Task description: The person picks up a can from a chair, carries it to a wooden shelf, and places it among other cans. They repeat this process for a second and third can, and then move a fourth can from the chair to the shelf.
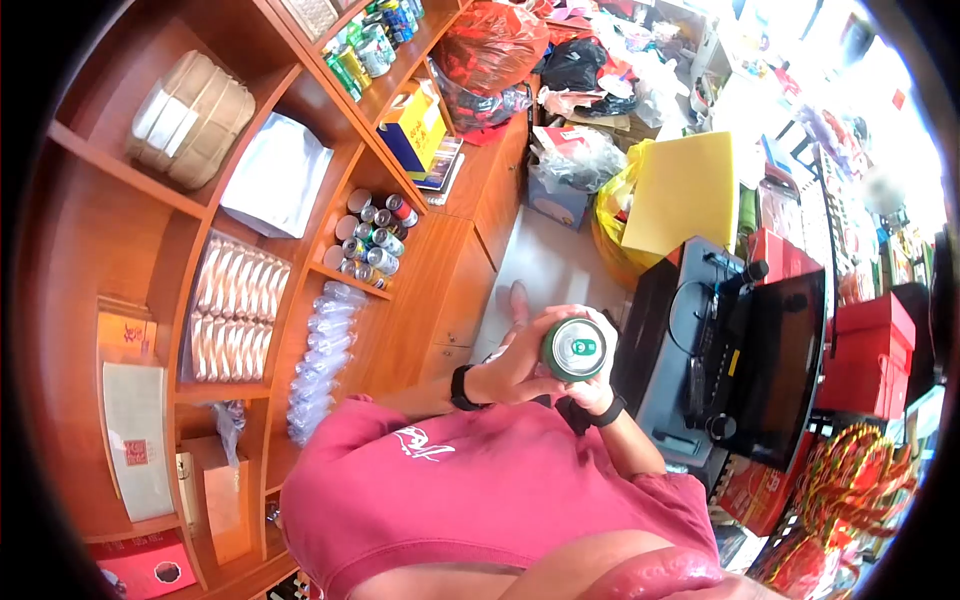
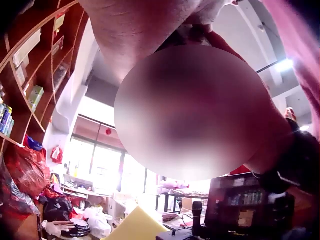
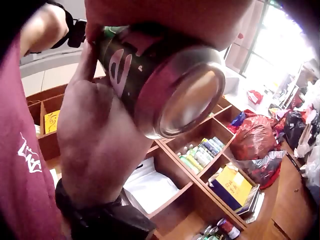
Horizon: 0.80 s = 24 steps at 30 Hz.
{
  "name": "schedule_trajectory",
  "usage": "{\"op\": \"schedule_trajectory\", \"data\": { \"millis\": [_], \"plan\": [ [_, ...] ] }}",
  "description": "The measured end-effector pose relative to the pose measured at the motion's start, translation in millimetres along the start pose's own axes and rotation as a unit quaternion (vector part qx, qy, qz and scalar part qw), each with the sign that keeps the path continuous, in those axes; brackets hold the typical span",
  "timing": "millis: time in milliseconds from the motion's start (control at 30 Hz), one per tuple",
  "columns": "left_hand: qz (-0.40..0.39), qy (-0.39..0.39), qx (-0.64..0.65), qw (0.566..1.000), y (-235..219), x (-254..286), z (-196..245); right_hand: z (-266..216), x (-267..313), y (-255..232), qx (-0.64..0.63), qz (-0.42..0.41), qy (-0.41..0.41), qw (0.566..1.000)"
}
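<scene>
A green drink can (image 1: pixel 580 348) is held between both hands in front of the chest, its silver top and pull tab facing the head camera. The left hand (image 1: pixel 515 362) curls round its left side. Against the lower right side lies the right hand (image 1: pixel 597 388), partly hidden behind the can. From the right wrist, the can's (image 3: pixel 132 70) silver base shows, with the left hand (image 3: pixel 100 130) beneath and the right hand (image 3: pixel 175 15) across the top. A blurred oval covers much of the left wrist view, and the can cannot be made out there.
A wooden shelf unit (image 1: pixel 190 205) with cans, paper and bottles stands at the left. To the right are a dark monitor (image 1: pixel 780 370), a yellow board (image 1: pixel 685 195) and red boxes (image 1: pixel 870 355). Bags (image 1: pixel 490 45) are piled at the back.
</scene>
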<state>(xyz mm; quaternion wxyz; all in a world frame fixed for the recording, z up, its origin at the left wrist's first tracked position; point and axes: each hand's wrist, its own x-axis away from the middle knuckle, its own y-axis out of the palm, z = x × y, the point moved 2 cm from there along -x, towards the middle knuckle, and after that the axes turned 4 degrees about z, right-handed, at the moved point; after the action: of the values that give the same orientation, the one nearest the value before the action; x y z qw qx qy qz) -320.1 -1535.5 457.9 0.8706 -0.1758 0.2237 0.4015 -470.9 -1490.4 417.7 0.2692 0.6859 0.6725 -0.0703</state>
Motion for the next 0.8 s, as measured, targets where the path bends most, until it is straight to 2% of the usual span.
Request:
{"op": "schedule_trajectory", "data": {
  "millis": [67, 167, 267, 300, 433, 467, 533, 567, 600, 667, 700, 800],
  "plan": [
    [0.005, -0.012, 0.039, 0.999, -14.9, -25.3, -15.8, 16.9, -26.8, -10.0, -0.004, 0.001, 0.012, 1.0],
    [-0.002, 0.014, 0.046, 0.999, -41.0, -73.7, -47.3, 51.6, -71.4, -31.8, 0.01, 0.014, 0.012, 1.0],
    [-0.019, 0.039, 0.036, 0.998, -75.5, -130.7, -80.7, 65.5, -135.7, -50.1, 0.007, 0.004, 0.045, 0.999],
    [-0.021, 0.022, 0.079, 0.996, -88.7, -153.2, -88.4, 70.6, -165.4, -52.7, 0.008, 0.001, 0.046, 0.999],
    [-0.027, 0.046, 0.021, 0.998, -143.3, -218.6, -118.5, 91.8, -246.2, -65.0, 0.013, -0.017, 0.083, 0.996],
    [-0.016, 0.042, 0.017, 0.999, -155.4, -229.3, -126.8, 99.7, -262.8, -68.3, 0.011, -0.021, 0.092, 0.995],
    [0.004, 0.029, 0.014, 0.999, -174.5, -247.8, -143.5, 121.3, -302.0, -75.2, 0.065, -0.046, 0.04, 0.996],
    [0.024, 0.031, 0.021, 0.999, -182.6, -255.2, -152.1, 130.2, -315.4, -74.5, 0.005, -0.053, 0.079, 0.995],
    [0.036, 0.01, 0.02, 0.999, -192.3, -262.1, -156.6, 137.9, -330.0, -70.8, -0.014, -0.052, 0.083, 0.995],
    [0.063, -0.021, 0.016, 0.998, -209.9, -269.4, -167.1, 155.4, -356.3, -68.1, -0.019, -0.082, 0.103, 0.991],
    [0.081, -0.026, 0.027, 0.996, -218.3, -272.3, -173.6, 167.4, -373.7, -62.3, -0.015, -0.103, 0.075, 0.992],
    [0.134, -0.031, -0.033, 0.99, -247.1, -284.5, -188.5, 188.9, -419.8, -50.3, -0.065, -0.158, 0.131, 0.976]
  ]
}}
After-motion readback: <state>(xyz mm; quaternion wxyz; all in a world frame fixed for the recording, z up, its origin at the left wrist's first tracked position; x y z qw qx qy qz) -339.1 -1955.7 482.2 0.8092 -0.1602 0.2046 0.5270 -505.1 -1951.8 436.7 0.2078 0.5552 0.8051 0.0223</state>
